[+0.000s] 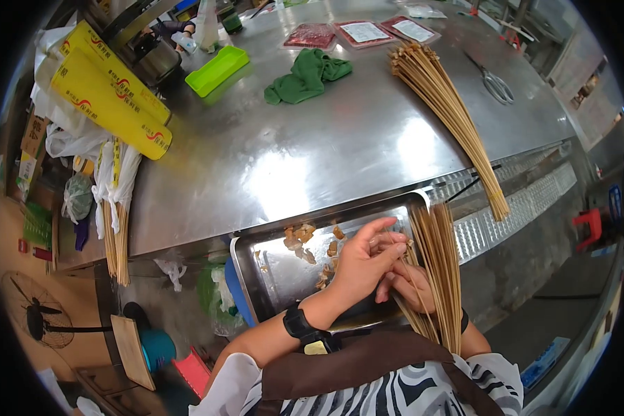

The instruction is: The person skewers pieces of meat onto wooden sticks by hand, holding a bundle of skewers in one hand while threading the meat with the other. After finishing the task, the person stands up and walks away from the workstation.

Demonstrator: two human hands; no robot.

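Note:
Over the right part of a metal tray [274, 274], my left hand [364, 260] pinches a small piece at the tip of a thin wooden skewer. Close beside it, my right hand [412, 286] has its fingers curled round the skewer's shaft. A bundle of skewers [445, 267] stands along the tray's right side, partly behind my right hand. Brownish pieces of food [298, 243] lie in the tray, left of my hands.
On the steel table [208, 166] are a larger skewer bundle [451, 111], scissors [496, 87], a green cloth [308, 78], a green tray [217, 71] and red packs [360, 32]. Yellow film rolls [111, 104] lie at the left. A red stool [588, 227] stands on the right.

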